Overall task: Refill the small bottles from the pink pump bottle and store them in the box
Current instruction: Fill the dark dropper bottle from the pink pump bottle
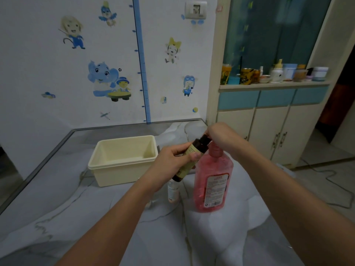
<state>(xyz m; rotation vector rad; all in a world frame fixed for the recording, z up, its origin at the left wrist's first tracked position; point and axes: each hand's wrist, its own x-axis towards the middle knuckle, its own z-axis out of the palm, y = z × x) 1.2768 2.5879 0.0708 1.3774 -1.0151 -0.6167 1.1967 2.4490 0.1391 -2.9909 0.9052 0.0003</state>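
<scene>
Hands meet above the pump bottle (211, 181): left hand (169, 162) grips a tilted brown bottle (194, 154), right hand (221, 139) pinches its cap. Box (123, 160) stands left; 1 small bottle (172, 191) just beside.

both forearms are bare to the frame's lower edge, with no sleeve, watch or ring showing on the left hand (169, 160) or right hand (223, 138).

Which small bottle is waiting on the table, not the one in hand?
Start at the cream box on the marble table. Right of it stands the pink pump bottle; the small white bottle stands just left of that, under the left hand, pale where the held one is dark.
</scene>
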